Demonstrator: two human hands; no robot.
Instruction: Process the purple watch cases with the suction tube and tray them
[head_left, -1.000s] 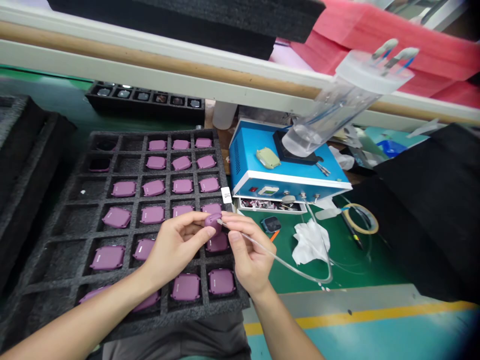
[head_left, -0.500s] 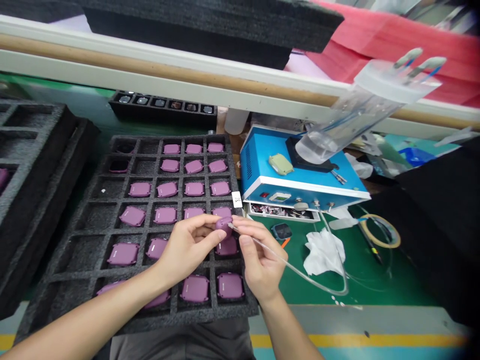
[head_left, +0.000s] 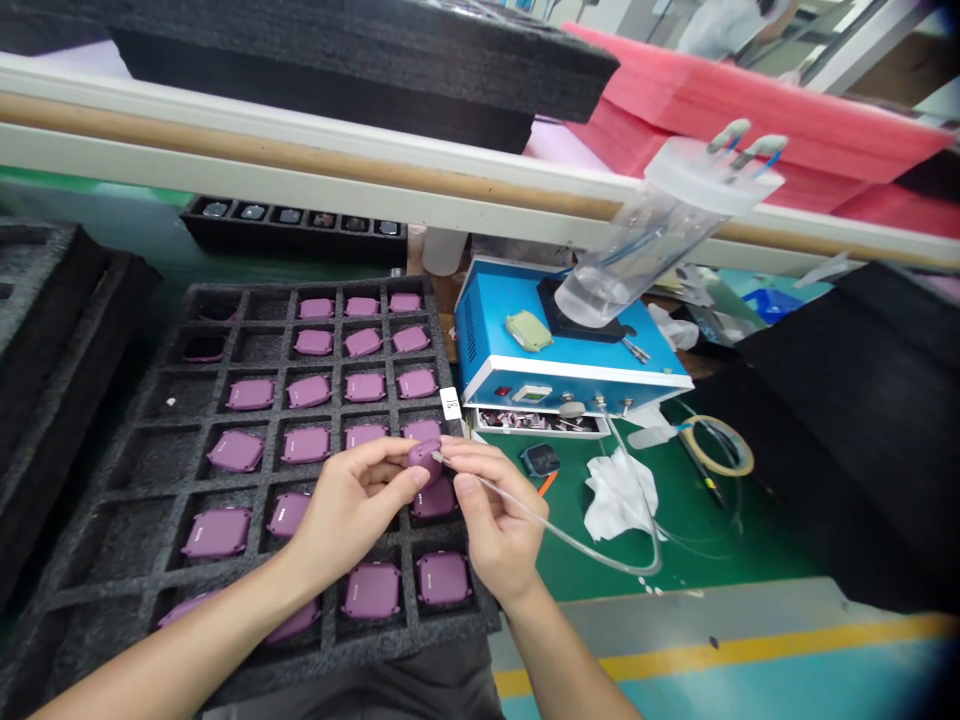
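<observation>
Between thumb and fingers, my left hand (head_left: 360,505) grips a purple watch case (head_left: 424,462), tilted so its edge faces me. My right hand (head_left: 499,510) is closed on the end of a clear tube (head_left: 577,548), and the tube's small tip meets the case's edge. The tube loops across the green mat to the front of a blue machine (head_left: 495,345). Both hands are above a black foam tray (head_left: 157,470), whose compartments hold several more purple watch cases (head_left: 372,590). What my right fingertips touch behind the case is partly hidden.
On the blue machine stand a clear cylinder (head_left: 637,240) and a pale green watch case (head_left: 529,331). A white tissue (head_left: 619,495), a tape roll (head_left: 720,446) and a dark watch case (head_left: 540,460) lie on the mat. Stacked foam trays (head_left: 60,380) stand at left; a shelf rail (head_left: 315,145) crosses behind.
The whole view has shifted, so most things appear further left. My hands keep the same hold, with the tube tip still at the edge of the purple watch case.
</observation>
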